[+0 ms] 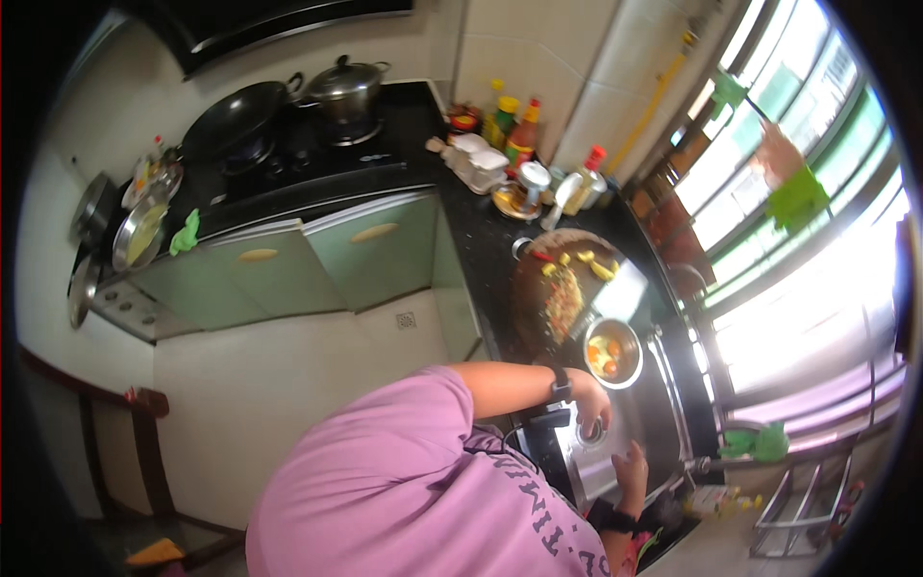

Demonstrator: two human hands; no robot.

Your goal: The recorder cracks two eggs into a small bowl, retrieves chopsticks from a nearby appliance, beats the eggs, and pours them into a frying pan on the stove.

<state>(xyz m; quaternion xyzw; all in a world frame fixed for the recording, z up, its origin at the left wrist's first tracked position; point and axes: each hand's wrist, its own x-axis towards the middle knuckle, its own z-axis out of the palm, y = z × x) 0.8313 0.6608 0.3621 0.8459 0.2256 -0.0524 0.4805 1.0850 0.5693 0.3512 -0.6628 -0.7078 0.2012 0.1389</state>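
Observation:
Both of my hands are over the steel sink (654, 413). My left hand (590, 396) reaches across it above the drain (588, 433), its fingers pointing down and loosely apart, with nothing seen in them. Lower in the view, my right hand (630, 471) is raised with fingers spread, also without anything visible in it. Just beyond my left hand is a steel bowl (636, 369) at the sink's edge, holding several raw cracked eggs (606, 355). Past the bowl lies a round brown cutting board (531, 303) bearing chopped food (564, 303), yellow pieces (604, 270) and a cleaver (623, 291).
Sauce bottles (524, 135), white seasoning boxes (476, 165) and jars stand in the counter corner. A wok (236, 120) and a lidded pot (343, 91) sit on the stove. A barred window (788, 240) runs along the right. A faucet (694, 465) is near my right hand.

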